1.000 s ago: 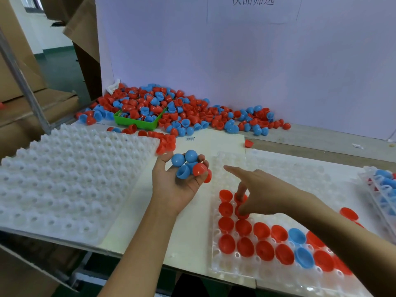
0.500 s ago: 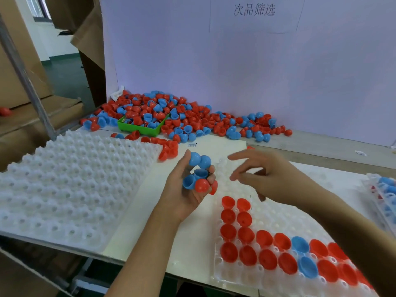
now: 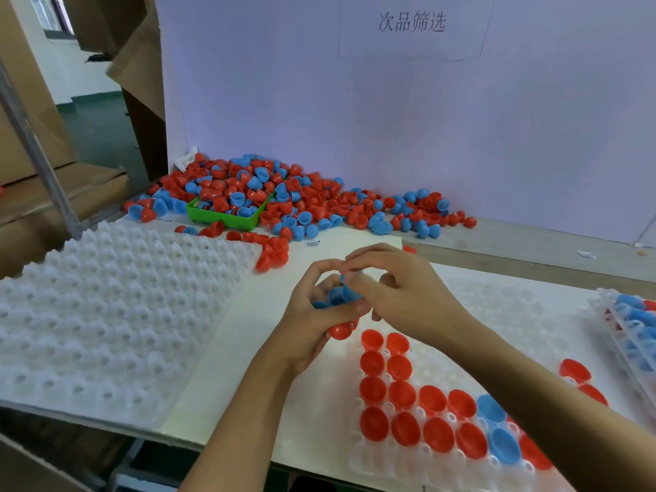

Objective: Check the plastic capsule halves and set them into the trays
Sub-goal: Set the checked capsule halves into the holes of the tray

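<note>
Left hand (image 3: 312, 324) cupping smooth glossy blue and red capsule halves (image 3: 337, 300); right hand (image 3: 401, 296) pinching one blue half. Dimpled translucent tray (image 3: 443, 470), hemispheres seated.

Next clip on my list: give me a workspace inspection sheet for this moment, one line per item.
Surface: white table top, with bare wood along the back.
Job's things: near tray partly filled with red and blue halves; empty white tray at left; loose pile of halves at the back wall.
Clutter: green bin sunk in the pile; a third, filled tray at the right edge.
Hands: left hand holds a cluster of blue and red halves; right hand pinches at a blue one in that cluster.
Cables: nothing seen.
Surroundings: white backboard with a paper sign; cardboard boxes at left.
</note>
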